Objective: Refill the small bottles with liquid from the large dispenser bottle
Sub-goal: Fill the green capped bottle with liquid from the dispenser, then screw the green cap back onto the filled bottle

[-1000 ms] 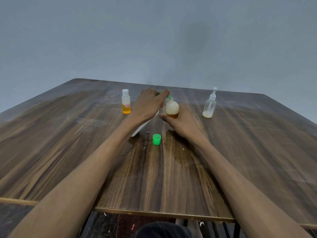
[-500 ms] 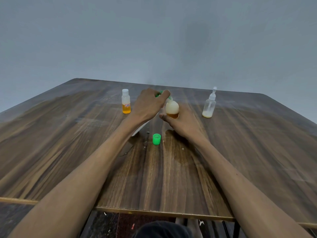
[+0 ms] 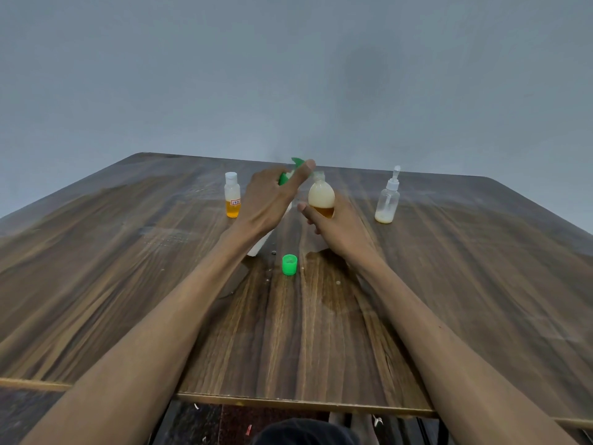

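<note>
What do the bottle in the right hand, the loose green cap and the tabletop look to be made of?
Bottle in the right hand: probably translucent plastic, since cream foam and amber liquid show through its wall. Green cap: opaque moulded plastic, slightly glossy. Tabletop: wood-grain pattern with a smooth sheen and a pale edge band, so likely laminate rather than solid wood.

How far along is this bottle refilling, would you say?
Midway, I'd judge. The left hand grips the large dispenser bottle, its green top tipped toward the round bottle held in the right hand's grip; that bottle looks mostly full, and its green cap lies loose on the table. The capped orange bottle is under half full and the spray bottle nearly empty.
</note>
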